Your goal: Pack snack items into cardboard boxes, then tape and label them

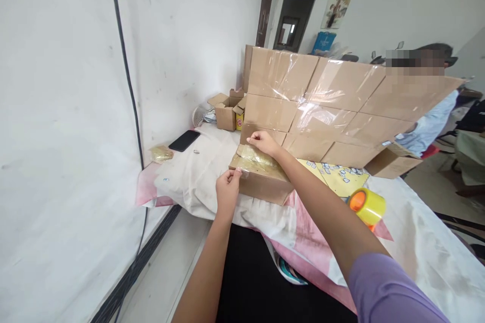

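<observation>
Your L hand (228,185) is at the near L corner of the small cardboard box (264,187), fingers curled, thumb at the top edge; can't tell if it's pinching the cardboard or the bit of clear tape (244,174) there. Your R hand (264,142) is above the box's far side, thumb + forefinger close together; can't tell if anything's pinched btwn them. Crinkled, yellowish see-thru plastic (254,155) shows at the box top, btwn your hands; can't tell how deep it sits.

The box is on the table's white & pink cloth (189,181), near the front edge, just in front of the big wall of cartons (329,106), which has shiny film or tape over it. To the R, past your R forearm, there's a yellow sheet (326,174) w/ small pale pcs on it, & a yellow tape roll w/ orange core (373,206) nearer you. An open carton (394,160) is at the far R.

On the L: black phone (184,140), w/ a crumpled yellowish packet (161,154) just beside it, near the wall. Farther back, a small open carton (226,117) is next to a yellow box (239,121). Behind the carton wall, far R, there's another person in a light-blue top (432,126).
</observation>
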The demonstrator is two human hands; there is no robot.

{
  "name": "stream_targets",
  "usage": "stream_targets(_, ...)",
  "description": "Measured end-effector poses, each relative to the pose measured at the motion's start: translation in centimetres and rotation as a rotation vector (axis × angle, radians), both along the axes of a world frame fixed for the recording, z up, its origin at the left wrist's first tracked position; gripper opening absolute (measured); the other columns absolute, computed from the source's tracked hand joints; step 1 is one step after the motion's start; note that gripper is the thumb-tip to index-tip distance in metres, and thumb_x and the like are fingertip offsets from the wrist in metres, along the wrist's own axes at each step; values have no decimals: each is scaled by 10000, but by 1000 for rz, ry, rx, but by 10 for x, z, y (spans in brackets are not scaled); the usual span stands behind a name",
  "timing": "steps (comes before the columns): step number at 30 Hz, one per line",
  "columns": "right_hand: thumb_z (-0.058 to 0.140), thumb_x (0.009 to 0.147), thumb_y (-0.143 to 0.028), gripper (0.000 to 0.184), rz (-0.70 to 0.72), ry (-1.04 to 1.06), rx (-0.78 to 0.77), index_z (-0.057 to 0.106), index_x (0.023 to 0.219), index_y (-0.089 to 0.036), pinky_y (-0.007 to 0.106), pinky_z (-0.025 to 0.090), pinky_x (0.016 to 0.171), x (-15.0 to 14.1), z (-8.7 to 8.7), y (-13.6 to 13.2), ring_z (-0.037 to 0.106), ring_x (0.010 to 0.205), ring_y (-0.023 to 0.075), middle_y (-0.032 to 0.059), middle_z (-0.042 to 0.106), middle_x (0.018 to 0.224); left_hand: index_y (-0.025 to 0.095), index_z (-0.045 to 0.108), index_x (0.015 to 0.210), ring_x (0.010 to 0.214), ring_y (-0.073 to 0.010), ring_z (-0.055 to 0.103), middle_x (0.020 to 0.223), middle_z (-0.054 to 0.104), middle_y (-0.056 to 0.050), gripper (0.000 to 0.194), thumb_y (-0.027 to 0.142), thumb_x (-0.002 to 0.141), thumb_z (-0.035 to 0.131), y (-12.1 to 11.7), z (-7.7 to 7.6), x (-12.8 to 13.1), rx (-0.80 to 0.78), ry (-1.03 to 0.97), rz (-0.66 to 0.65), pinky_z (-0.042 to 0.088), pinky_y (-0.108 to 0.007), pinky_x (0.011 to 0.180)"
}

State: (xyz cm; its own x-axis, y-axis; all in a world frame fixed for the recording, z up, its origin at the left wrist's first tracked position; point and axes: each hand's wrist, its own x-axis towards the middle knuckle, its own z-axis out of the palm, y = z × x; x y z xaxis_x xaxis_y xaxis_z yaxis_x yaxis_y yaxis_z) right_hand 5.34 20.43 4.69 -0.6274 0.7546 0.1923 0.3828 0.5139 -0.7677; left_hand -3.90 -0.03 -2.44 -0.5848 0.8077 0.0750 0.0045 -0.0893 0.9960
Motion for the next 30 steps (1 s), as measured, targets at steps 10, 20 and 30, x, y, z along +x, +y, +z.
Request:
stream_targets(10,659,743,-655,488,189,-128,1,596,697,-173,290,350,629,0,-2,-2,453,656,134,-22,539,677,201,628,711,639,-140,476,651,572,18,463,619,900,563,-4,2,-6,-82,212,60,347,-253,609)
stream_targets(20,706,745,-690,520,257,-282,80,578,700,-188,279,268,592,3,5,-6,395,631,124,-57,448,659,215,580,732,683,-191,564,699,621,-25,413,599,882,603,-9,-27,-12,-117,453,298,424,-303,674)
stream_targets(30,607,903,-595,442,187,-436,187,696,809,-173,256,338,627,29,22,-13,540,712,136,-11,648,756,235,730,1127,1188,-241,632,1184,756,-58,204,288,979,600,15,-11,-14,433,1012,65,402,-416,1077)
